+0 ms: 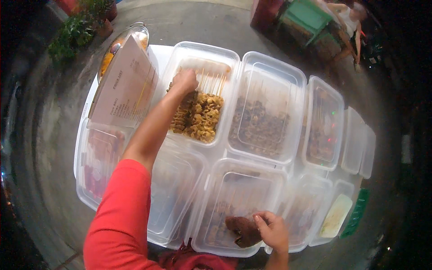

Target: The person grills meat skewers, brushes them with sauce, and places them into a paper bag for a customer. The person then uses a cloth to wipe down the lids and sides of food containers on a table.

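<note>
My left hand (pixel 185 81) is in an uncovered clear plastic container (pixel 233 60), its fingers closed around the thin wooden sticks of skewered food at the left side. Browned skewered pieces (pixel 206 116) lie in rows there, sticks pointing away from me. My right hand (pixel 272 231) pinches the edge of a dark brown, flat, irregular piece (pixel 243 231), which looks like meat or a cloth; I cannot tell which. It hangs over the lidded container (pixel 249 189) at the near middle, where more skewers show through the lid.
Lidded containers (pixel 270 108) of skewers stand to the right on the white table (pixel 158 55). A printed price sheet (pixel 125 84) leans at the left before an oval glass dish (pixel 143 32). Potted plants (pixel 76 33) stand beyond. A person (pixel 351 23) is at the far right beside a green table (pixel 305 17).
</note>
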